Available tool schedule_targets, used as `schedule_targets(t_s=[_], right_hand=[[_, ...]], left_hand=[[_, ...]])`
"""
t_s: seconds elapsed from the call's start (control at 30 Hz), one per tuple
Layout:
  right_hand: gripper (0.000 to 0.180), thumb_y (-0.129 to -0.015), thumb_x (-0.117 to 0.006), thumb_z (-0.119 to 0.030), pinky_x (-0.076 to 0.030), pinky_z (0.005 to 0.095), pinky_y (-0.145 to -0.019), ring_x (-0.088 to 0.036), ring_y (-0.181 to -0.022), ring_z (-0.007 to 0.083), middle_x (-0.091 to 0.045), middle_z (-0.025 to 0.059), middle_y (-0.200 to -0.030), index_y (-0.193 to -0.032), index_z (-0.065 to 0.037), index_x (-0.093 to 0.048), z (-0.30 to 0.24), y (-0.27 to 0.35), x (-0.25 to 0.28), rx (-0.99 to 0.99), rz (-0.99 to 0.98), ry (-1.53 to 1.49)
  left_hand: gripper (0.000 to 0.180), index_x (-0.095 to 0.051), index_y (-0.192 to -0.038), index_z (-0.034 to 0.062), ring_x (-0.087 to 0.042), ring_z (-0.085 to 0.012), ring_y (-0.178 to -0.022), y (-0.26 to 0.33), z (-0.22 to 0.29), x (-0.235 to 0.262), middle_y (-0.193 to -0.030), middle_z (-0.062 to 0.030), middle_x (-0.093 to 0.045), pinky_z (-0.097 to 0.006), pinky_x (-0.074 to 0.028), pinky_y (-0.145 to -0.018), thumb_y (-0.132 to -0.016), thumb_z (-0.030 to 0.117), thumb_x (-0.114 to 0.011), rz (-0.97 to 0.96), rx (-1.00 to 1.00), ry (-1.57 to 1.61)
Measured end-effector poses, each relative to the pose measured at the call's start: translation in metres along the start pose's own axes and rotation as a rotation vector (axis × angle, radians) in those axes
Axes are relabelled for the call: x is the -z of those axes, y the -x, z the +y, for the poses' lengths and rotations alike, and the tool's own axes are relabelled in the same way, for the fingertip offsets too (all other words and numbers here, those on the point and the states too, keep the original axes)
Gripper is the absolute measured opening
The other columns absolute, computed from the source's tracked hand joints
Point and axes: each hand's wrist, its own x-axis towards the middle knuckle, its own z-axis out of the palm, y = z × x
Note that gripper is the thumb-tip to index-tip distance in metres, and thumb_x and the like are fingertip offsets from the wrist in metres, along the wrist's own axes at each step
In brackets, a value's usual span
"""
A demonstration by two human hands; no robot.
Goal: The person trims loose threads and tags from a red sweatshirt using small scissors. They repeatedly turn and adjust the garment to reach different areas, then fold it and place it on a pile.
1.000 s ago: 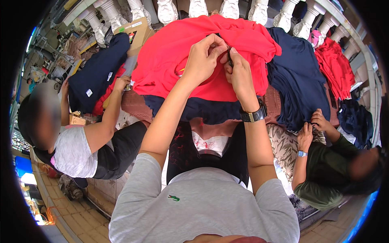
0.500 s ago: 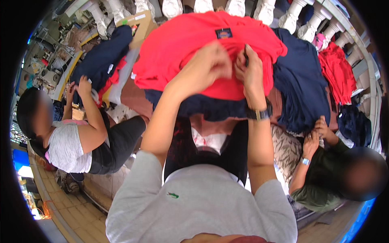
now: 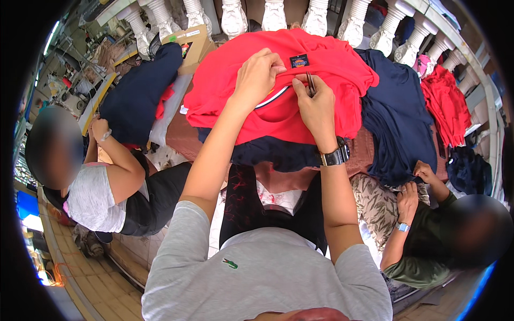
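A red shirt (image 3: 225, 80) lies spread on top of a pile of clothes in front of me, with a dark square label (image 3: 299, 61) on it. My left hand (image 3: 256, 77) is closed, its fingertips pinching the red cloth just left of the label. Below the label, my right hand (image 3: 317, 104) grips small dark thread snips (image 3: 310, 84), whose thin points show above the fingers, and its thumb and fingertips press at the red cloth. Between my hands a strip of dark and white neck tape (image 3: 274, 98) shows inside a fold. Navy cloth (image 3: 273, 152) sticks out underneath.
Navy garments (image 3: 399, 107) and a red pile (image 3: 445, 104) lie to the right, where a co-worker's hands (image 3: 415, 187) touch navy cloth. At left another person's hand (image 3: 99, 128) is at a navy garment (image 3: 142, 96). A cardboard box (image 3: 195, 48) and white balusters (image 3: 274, 16) stand behind.
My left hand has moved left, away from my right hand. The right hand has come lower and left, with the snips now showing plainly. The neck tape has come into view.
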Motion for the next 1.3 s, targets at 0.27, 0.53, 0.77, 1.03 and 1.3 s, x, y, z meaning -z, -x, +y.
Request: schedule_targets(t_s=[0.27,0.53,0.77,1.03,1.3], right_hand=[[0.028,-0.098,-0.066,-0.027,-0.026,0.0266,-0.047,-0.034,-0.051,0.0049,-0.04,-0.0064,-0.06,-0.094,0.001,-0.065,-0.006,0.018,0.001,-0.005,-0.116,-0.245],[0.048,-0.108,-0.038,-0.045,-0.022,0.0236,-0.045,-0.029,-0.048,0.0052,-0.039,-0.0039,-0.064,-0.088,-0.005,-0.057,-0.006,0.028,-0.011,-0.325,-0.377,-0.56],[0.045,-0.108,-0.04,-0.036,-0.022,0.0245,-0.044,-0.03,-0.049,0.0054,-0.038,-0.0041,-0.062,-0.08,-0.004,-0.055,-0.013,0.031,-0.014,-0.354,-0.307,-0.614],[0.041,-0.107,-0.043,-0.033,-0.02,0.0246,-0.042,-0.03,-0.046,0.0048,-0.037,-0.0036,-0.061,-0.076,-0.007,-0.05,-0.014,0.032,-0.018,-0.417,-0.259,-0.725],[0.045,-0.106,-0.04,-0.044,-0.018,0.0238,-0.04,-0.029,-0.041,0.0055,-0.041,-0.0035,-0.061,-0.075,-0.012,-0.047,0.008,0.022,0.013,-0.324,-0.273,-0.781]], left_hand=[[0.009,-0.06,-0.094,-0.0019,-0.064,-0.0223,-0.078,0.025,0.017,0.017,-0.084,-0.0101,-0.065,-0.033,-0.052,-0.073,-0.098,0.006,-0.06,0.103,0.124,0.376],[0.013,-0.059,-0.097,-0.0021,-0.063,-0.0118,-0.079,0.048,0.021,0.008,-0.083,-0.0059,-0.065,-0.028,-0.052,-0.073,-0.103,0.009,-0.057,0.033,0.22,0.692],[0.009,-0.059,-0.094,-0.0023,-0.06,-0.0101,-0.068,0.051,0.029,0.015,-0.076,-0.0051,-0.062,-0.027,-0.05,-0.067,-0.101,0.003,-0.056,0.009,0.207,0.721],[0.005,-0.061,-0.098,-0.0025,-0.06,-0.008,-0.086,0.055,0.033,0.017,-0.091,-0.0038,-0.065,-0.026,-0.051,-0.08,-0.1,0.001,-0.058,-0.015,0.169,0.65],[0.006,-0.064,-0.087,-0.0021,-0.064,-0.0214,-0.098,0.082,0.038,0.068,-0.099,-0.0102,-0.063,-0.034,-0.051,-0.085,-0.092,0.001,-0.065,-0.243,-0.001,0.302]])
